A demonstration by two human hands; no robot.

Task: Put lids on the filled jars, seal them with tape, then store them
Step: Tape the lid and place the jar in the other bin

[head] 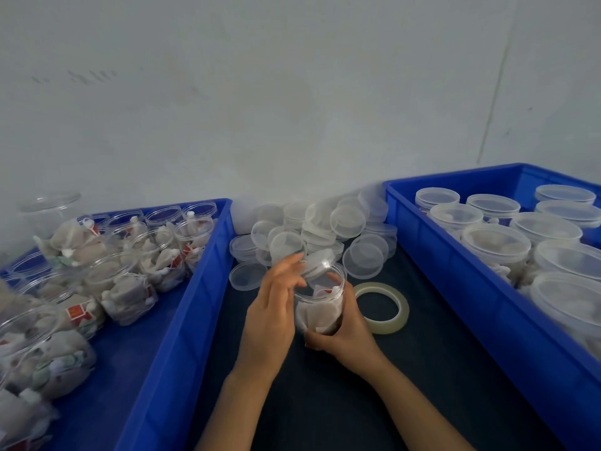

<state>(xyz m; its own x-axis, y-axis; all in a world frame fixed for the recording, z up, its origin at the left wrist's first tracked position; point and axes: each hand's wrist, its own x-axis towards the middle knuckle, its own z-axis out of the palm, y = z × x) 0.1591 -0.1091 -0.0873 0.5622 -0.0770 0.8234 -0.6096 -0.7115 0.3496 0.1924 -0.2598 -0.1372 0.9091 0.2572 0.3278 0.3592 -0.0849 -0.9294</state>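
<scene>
Hands work mid-table: right hand grips a filled jar, left hand fingers hold a tilted lid at its mouth, tape roll untouched, lidded jars fill the right crate, open jars wait left.

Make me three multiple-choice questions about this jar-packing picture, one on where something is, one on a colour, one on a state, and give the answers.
1. Where does the tape roll lie?
A. in the left crate
B. on the dark mat, right of the held jar
C. on the lid pile

2. What colour are the crates?
A. blue
B. green
C. grey

3. How is the lid on the held jar?
A. sealed with tape
B. missing
C. tilted, not yet seated

Answers:
1 B, the roll lies flat beside the right hand.
2 A, both crates' walls are blue.
3 C, the left hand holds it slanted over the rim.
</scene>
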